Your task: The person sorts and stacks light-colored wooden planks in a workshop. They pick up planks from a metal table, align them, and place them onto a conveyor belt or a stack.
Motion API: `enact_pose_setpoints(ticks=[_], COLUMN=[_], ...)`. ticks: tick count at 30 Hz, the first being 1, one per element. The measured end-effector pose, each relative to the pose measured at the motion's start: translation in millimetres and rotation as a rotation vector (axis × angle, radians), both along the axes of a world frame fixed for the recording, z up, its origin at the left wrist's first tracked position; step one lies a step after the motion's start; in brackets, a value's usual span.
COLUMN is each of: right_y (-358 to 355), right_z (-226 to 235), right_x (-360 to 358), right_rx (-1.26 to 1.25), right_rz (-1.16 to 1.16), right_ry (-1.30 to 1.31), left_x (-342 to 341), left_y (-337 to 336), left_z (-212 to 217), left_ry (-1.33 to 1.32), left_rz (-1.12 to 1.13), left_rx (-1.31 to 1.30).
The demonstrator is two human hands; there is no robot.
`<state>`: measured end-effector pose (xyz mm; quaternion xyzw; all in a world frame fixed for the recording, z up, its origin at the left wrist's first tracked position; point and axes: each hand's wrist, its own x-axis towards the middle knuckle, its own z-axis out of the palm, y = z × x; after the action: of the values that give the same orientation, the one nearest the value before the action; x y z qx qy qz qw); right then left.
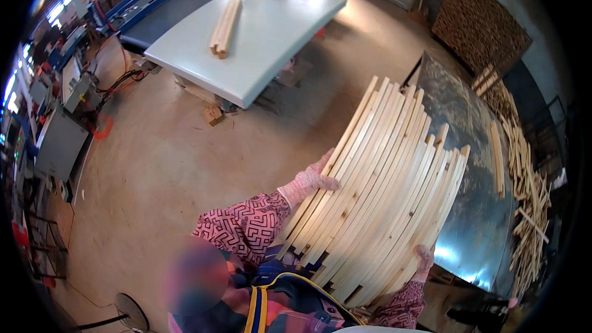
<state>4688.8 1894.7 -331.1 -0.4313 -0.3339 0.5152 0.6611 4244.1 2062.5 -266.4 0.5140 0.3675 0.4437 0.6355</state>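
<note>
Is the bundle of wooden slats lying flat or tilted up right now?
Tilted up. The slats slope upward, far ends raised, with the left hand on one edge and the right hand on the other.

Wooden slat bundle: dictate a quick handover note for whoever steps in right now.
Own hands: neither in view.
A co-worker in pink patterned sleeves has the slat bundle in a two-handed grip, tilted. The upper gloved hand is on its left side and the lower gloved hand is at its bottom right edge.
Beside it: a metal sheet. A short stack of slats lies on the pale table.
Done: bundle gathered and held.
Left: bundle not yet set down.
</note>
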Motion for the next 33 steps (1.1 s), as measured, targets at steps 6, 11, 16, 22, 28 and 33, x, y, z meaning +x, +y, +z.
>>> enact_pose_setpoints(ticks=[6,11,16,22,28,33], right_y=[153.7,257.4,345.9,303.4,334.0,358.0], right_z=[40.1,21.1,8.6,56.8,76.9,113.0], right_x=[56.4,41.3,-2.2,-57.6,-20.5,-58.4], right_rx=[0.224,0.422,0.187,0.223,0.363,0.039], right_rz=[0.252,0.656,0.539,0.56,0.842,0.7], right_ry=[-0.071,0.074,-0.226,-0.419,-0.133,-0.152], left_x=[-16.9,-32.0,-95.1,-59.4,-110.3,-152.4], left_y=[-8.0,-12.3,26.2,-12.2,24.4,62.4], left_z=[119.4,133.3,88.7,109.9,161.6,119.6], left_ry=[-0.108,0.063,0.008,1.167,1.599,1.412], left_rz=[0.244,0.38,0.565,0.726,0.799,0.682], left_rx=[0.07,0.105,0.02,-0.21,0.227,-0.311])
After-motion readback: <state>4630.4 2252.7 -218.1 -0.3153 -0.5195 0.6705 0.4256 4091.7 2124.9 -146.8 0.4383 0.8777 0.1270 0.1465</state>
